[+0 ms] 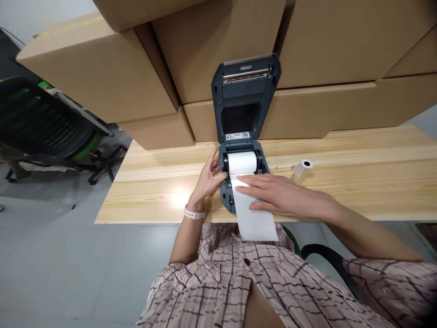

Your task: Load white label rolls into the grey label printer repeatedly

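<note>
A dark grey label printer (226, 197) stands on the table with its lid (265, 102) raised. Inside it sits a white paper roll (242, 162) between two black holders. From the roll a white paper strip (254, 223) runs toward me and hangs past the table's front edge. My left hand (209, 177) grips the printer's left side, thumb on the rim near the roll. Over the strip my right hand (278, 193) lies flat, fingers stretched out and pressing on the paper. It hides part of the printer's right side.
Right of the printer, a small white roll (303, 167) with a dark core stands on the wooden table (368, 177). Large cardboard boxes (225, 50) are stacked directly behind the printer. An office chair (44, 123) is on the floor at left.
</note>
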Motion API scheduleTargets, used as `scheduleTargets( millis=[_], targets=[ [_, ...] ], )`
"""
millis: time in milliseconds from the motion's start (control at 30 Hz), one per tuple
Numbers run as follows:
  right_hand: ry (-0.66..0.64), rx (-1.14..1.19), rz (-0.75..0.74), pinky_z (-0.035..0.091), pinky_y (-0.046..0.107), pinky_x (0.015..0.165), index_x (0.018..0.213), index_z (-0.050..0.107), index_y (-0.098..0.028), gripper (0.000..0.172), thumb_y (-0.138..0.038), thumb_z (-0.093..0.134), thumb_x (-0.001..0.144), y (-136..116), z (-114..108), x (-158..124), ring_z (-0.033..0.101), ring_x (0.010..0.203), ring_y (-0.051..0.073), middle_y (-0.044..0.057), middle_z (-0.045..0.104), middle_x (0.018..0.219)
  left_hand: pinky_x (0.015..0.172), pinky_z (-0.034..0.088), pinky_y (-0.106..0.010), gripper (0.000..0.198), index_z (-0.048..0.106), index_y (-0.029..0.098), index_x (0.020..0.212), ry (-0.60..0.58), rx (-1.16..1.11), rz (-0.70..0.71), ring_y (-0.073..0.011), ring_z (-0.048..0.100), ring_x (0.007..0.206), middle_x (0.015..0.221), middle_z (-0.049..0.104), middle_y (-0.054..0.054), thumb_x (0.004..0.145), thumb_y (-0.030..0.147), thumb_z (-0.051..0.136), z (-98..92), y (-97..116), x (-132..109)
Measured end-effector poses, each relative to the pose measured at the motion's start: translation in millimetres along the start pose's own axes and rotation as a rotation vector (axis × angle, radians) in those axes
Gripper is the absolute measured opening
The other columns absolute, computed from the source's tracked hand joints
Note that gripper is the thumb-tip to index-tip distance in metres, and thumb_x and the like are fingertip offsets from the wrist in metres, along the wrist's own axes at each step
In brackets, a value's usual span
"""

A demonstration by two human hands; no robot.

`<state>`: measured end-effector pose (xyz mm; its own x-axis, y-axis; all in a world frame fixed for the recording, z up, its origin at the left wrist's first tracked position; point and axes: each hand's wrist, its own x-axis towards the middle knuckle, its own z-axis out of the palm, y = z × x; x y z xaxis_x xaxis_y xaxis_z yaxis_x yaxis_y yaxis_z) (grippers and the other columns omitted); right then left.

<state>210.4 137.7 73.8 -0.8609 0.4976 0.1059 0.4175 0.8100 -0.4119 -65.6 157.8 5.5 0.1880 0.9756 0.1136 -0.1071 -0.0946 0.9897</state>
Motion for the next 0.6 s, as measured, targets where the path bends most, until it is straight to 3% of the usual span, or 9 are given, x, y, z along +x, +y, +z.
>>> scheduleTargets(
  millis=[300, 600],
  targets=[
    [0.225, -0.184, 0.044, 0.053, 0.064, 0.125, 0.157, 0.062, -0.019, 0.064, -0.049, 0.074, 0.102, -27.4, 46.3, -7.8, 0.050, 0.160, 0.040, 0.020, 0.055, 0.168, 0.137, 0.033, -0.061, 0.098, 0.037, 0.031, 0.171, 0.017, 0.015, 0.005, -0.0356, 0.042, 0.165, 0.179, 0.043, -0.013, 0.085, 0.035, 0.084, 2.9, 2.1, -0.6],
    [0.291, -0.161, 0.077, 0.060, 0.064, 0.119, 0.161, 0.057, -0.029, 0.053, -0.042, 0.061, 0.110, -39.5, 57.3, -16.5, 0.055, 0.157, 0.035, 0.014, 0.060, 0.165, 0.139, 0.031, -0.058, 0.090, 0.044, 0.031, 0.168, 0.030, 0.049, 0.017, -0.0367, 0.036, 0.168, 0.178, 0.044, -0.010, 0.088, 0.042, 0.084, 5.3, 4.0, -1.1]
  ],
)
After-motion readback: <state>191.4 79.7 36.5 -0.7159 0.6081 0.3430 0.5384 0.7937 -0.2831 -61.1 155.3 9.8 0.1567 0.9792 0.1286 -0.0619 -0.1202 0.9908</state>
